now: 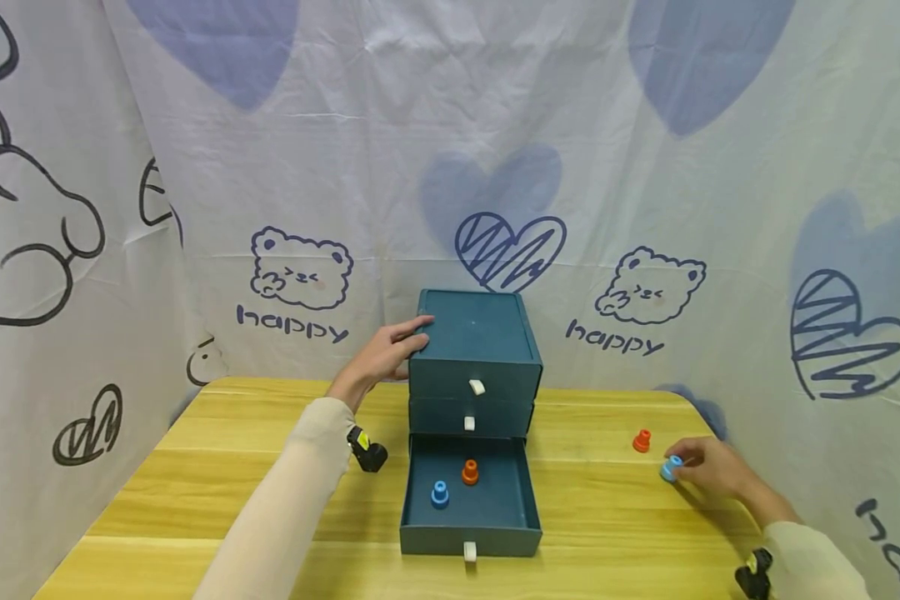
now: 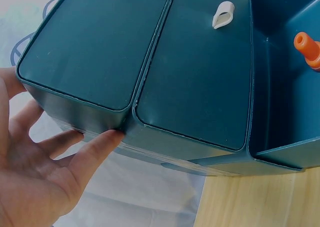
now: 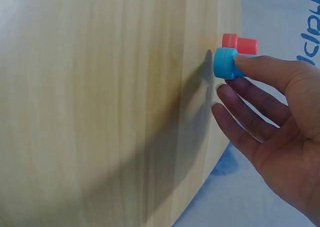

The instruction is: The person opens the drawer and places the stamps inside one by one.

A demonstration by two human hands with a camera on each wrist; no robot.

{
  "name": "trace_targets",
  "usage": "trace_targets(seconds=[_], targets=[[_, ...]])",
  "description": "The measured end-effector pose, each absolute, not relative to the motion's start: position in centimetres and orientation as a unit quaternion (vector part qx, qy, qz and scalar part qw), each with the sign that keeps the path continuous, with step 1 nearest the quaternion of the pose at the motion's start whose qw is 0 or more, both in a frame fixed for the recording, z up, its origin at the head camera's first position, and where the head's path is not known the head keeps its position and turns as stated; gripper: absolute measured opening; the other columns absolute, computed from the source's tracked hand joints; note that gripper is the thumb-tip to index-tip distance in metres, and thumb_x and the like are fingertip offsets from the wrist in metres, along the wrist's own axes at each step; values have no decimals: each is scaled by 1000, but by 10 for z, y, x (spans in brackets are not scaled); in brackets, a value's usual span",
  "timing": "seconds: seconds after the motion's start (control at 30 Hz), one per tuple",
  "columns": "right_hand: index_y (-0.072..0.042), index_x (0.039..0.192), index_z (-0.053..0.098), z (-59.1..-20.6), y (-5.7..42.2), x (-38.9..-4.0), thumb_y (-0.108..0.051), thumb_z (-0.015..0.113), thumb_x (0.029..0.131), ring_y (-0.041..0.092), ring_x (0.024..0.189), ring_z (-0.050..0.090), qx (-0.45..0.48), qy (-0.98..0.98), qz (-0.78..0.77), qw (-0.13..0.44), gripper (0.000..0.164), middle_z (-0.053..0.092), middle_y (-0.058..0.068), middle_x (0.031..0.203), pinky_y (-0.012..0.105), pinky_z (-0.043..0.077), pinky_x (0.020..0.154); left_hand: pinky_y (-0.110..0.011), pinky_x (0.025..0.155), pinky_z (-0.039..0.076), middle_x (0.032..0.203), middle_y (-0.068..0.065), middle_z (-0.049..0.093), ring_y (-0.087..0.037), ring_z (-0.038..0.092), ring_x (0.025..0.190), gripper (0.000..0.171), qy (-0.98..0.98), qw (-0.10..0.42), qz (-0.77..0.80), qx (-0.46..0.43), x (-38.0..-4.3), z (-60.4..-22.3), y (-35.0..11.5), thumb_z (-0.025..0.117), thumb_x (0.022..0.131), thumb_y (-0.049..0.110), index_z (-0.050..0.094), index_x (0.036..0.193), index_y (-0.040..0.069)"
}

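A dark teal drawer cabinet (image 1: 474, 329) stands at the back of the table, its bottom drawer (image 1: 495, 540) pulled out. My left hand (image 1: 381, 357) rests against the cabinet's upper left side, fingers spread over the top edge and side wall. Inside the drawer sit a blue stepped peg (image 1: 439, 495) and an orange stepped peg (image 1: 470, 472). On the right, my right hand (image 1: 716, 468) pinches a light blue stepped peg (image 3: 225, 63) between thumb and fingertips. A red stepped peg (image 1: 642, 441) stands on the table just beyond it, partly hidden by the blue one in the right wrist view.
The two upper drawers are closed, each with a white pull tab (image 1: 477, 387). The wooden table (image 1: 217, 475) ends at a rounded right corner near the right hand. A white printed cloth (image 1: 390, 192) hangs behind and at both sides.
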State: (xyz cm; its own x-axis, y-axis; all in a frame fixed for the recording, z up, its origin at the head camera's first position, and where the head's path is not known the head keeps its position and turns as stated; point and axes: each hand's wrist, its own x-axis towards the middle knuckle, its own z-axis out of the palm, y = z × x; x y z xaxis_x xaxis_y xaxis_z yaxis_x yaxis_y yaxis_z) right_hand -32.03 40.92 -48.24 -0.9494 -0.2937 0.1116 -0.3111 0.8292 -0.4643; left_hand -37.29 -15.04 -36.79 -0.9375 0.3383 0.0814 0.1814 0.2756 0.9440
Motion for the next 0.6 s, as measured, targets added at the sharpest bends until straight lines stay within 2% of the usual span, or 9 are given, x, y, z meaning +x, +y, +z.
trace_targets(seconds=[0.17,0.43,0.6], targets=[[0,107,76,-475,396,-318,-6,80,85,16,84,72,165,-956,243,20,22,77,12,99,23,57,72,-63,111,47,171,-13,27,-41,35,153,54,795,68,580,164,-372,-367,-151,50,109,36,38,161,30],[3,105,75,-468,374,-320,-4,80,85,0,84,66,244,-929,277,26,21,77,12,98,23,58,73,-63,112,46,171,-13,26,-40,34,154,54,798,69,576,165,-373,-368,-152,50,109,37,38,161,29],[3,106,75,-462,360,-322,-4,79,86,1,84,68,283,-919,272,27,21,78,10,95,24,60,74,-63,112,46,171,-13,26,-41,34,154,54,797,70,576,165,-372,-367,-151,50,109,37,38,161,29]])
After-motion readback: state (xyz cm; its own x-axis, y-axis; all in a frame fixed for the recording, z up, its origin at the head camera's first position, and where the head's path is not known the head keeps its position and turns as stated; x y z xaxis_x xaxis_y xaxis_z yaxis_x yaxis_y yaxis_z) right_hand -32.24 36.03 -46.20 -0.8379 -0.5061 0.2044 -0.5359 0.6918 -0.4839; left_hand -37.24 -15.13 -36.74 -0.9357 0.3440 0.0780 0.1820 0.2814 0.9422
